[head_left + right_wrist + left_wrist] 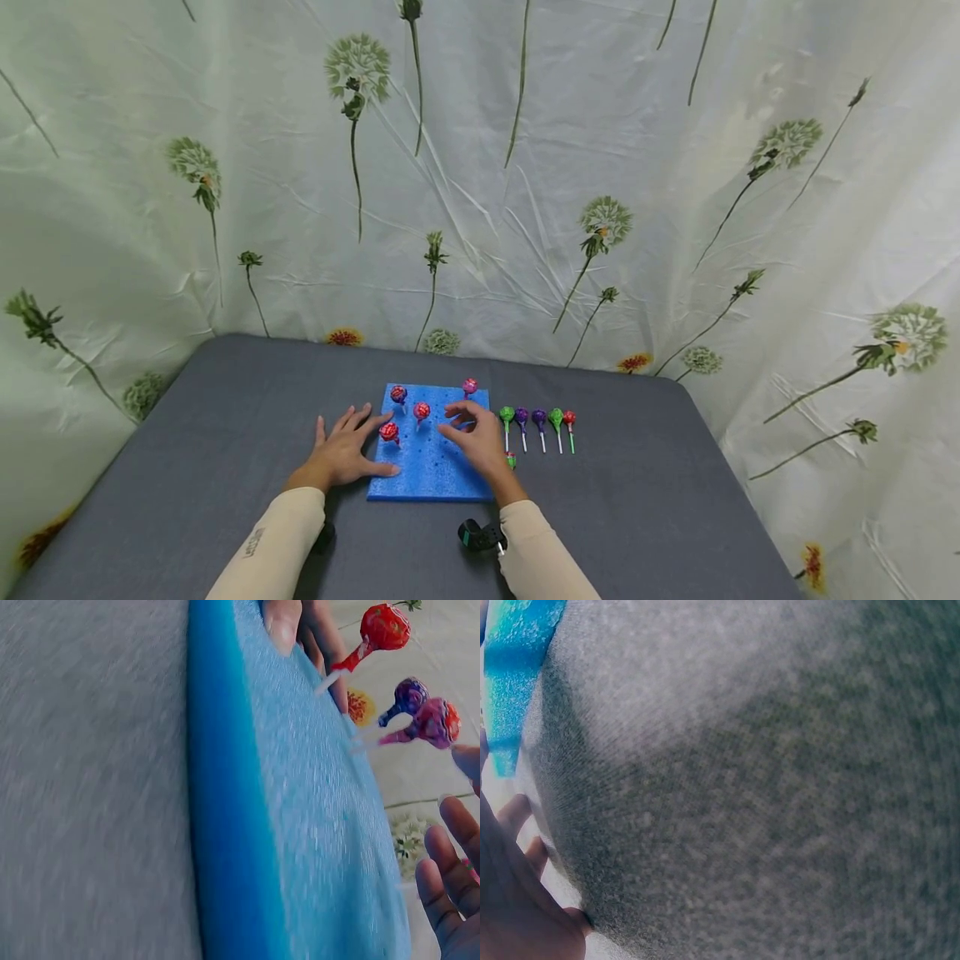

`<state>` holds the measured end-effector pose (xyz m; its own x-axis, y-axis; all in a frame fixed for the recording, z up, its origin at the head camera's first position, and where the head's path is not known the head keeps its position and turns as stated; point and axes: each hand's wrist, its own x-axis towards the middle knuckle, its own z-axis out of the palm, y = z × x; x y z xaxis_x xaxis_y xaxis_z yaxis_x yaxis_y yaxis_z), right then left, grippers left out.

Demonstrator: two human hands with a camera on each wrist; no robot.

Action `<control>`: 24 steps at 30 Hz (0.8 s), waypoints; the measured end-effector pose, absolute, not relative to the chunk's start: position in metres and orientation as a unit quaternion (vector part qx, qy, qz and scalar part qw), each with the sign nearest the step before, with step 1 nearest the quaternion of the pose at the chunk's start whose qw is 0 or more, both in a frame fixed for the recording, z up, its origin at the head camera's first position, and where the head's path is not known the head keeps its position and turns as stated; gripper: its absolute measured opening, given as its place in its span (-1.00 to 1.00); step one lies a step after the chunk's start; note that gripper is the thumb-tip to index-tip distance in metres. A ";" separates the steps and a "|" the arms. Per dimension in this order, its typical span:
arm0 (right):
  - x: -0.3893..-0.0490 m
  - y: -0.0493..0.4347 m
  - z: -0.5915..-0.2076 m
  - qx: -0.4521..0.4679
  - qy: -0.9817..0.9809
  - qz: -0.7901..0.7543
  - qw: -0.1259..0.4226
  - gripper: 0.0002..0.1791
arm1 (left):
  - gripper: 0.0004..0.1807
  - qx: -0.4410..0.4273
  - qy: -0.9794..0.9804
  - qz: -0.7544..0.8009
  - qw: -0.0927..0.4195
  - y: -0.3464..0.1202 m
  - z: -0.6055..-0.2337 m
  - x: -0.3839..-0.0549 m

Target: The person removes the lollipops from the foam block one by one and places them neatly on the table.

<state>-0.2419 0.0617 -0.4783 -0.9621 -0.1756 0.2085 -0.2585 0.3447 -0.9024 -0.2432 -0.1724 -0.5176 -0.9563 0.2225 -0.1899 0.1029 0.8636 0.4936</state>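
A blue foam board (442, 483) lies on the table with several lollipops standing in it by their sticks. Among these are a red lollipop (389, 432) at the left, a dark one (398, 393) behind it, a pinkish-red one (422, 411) and a pink one (470, 386) at the back right. My left hand (341, 454) rests at the board's left edge, fingers spread and thumb on its surface. Over the board's right half hovers my right hand (480, 442), fingers loosely bent and apart, holding nothing; in the right wrist view its fingers (450, 877) are near the pink-purple lollipop (435, 724).
Right of the board lies a row of lollipops: green (507, 414), purple (522, 414), another purple (539, 417), green (556, 416) and red (569, 417). A further green wrapper (512, 460) shows beside my right wrist. Flower-print cloth (487, 208) hangs behind the grey table (637, 500).
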 end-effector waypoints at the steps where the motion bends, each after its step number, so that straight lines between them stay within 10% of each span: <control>1: -0.241 0.058 -0.474 0.138 -0.814 0.564 0.032 -0.72 | 0.12 0.083 0.958 0.246 0.121 -0.173 -0.517 -0.243; 24: -0.268 0.036 -0.496 0.179 -0.848 0.498 0.001 -0.71 | 0.12 0.080 0.960 0.234 0.127 -0.174 -0.521 -0.244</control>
<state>-0.2679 0.0356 -0.4960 -0.9362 -0.3021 0.1798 -0.3042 0.4398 -0.8450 -0.2444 -0.1737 -0.5212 -0.9550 0.2129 -0.2064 0.0939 0.8773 0.4707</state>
